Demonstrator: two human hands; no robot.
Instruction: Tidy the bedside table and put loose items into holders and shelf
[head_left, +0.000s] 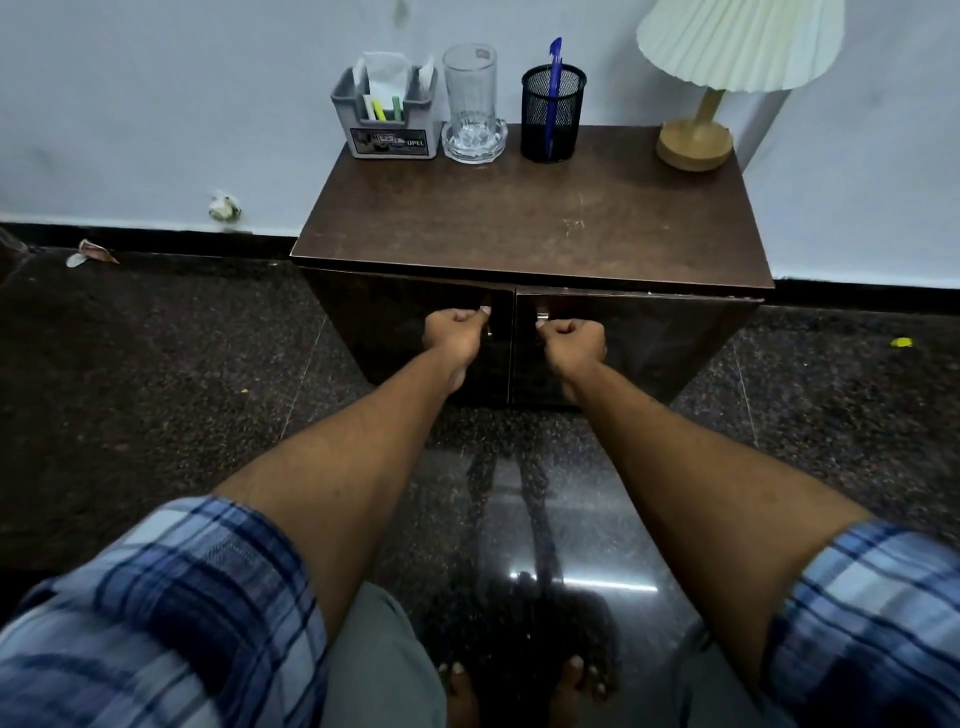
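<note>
Both hands are closed into fists on the cabinet's two small metal pulls: the left hand (456, 332) curls around the left door handle (487, 318), and the right hand (574, 338) around the right door handle (541, 315), on either side of the centre seam. Behind the hands, the two glossy dark-brown doors (623, 343) of the bedside table appear shut or nearly so; the shelf inside is hidden. Rigid hinged panels such as these should swing easily if pulled at the handles, which are the only purchase on the smooth fronts. Above, the scuffed dark-brown wooden tabletop (530, 218) is bare across its front and middle. Along its rear edge, by the wall, stand a grey plastic organiser box (387, 124) holding papers and highlighters, a tall clear drinking glass (470, 93) set in a clear glass dish (474, 143), both fragile and slippery, a black mesh pen holder (553, 114) containing one blue pen (554, 83), and a wooden-based lamp with a pleated cream shade (737, 47), likely top-heavy. Loose items seem already stowed.
</note>
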